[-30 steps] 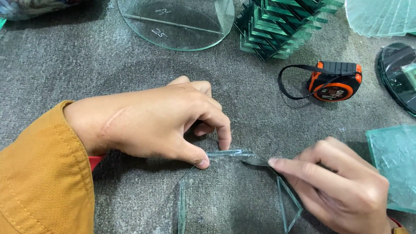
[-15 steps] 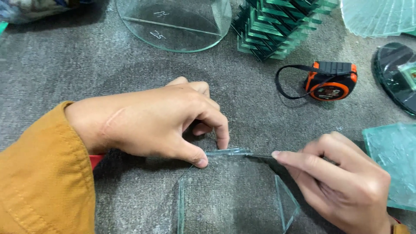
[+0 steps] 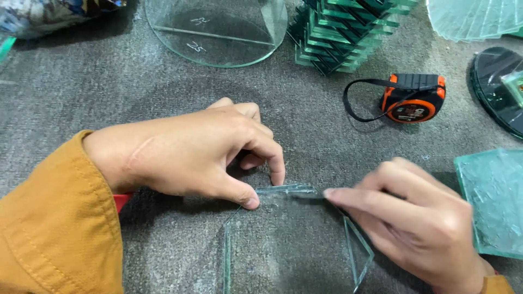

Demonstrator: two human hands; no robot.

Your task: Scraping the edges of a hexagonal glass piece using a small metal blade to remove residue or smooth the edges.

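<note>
A clear glass pane (image 3: 289,245) with greenish edges lies flat on the grey felt surface (image 3: 109,92) at the bottom centre. My left hand (image 3: 185,149), in a mustard-yellow sleeve, pinches the pane's far-left edge between thumb and forefinger. My right hand (image 3: 419,218) rests on the pane's right side, its forefinger tip touching the far edge close to the left hand's fingers. Something red (image 3: 121,201) peeks out under my left wrist.
A round glass disc (image 3: 218,32) lies at the top centre. A stack of green-edged glass squares (image 3: 343,32) stands beside it. An orange and black tape measure (image 3: 411,100) sits at the right. More glass pieces (image 3: 490,201) lie along the right edge.
The view has shifted slightly. My right forefinger has stayed at the pane's far edge, and both hands keep nearly the same hold.
</note>
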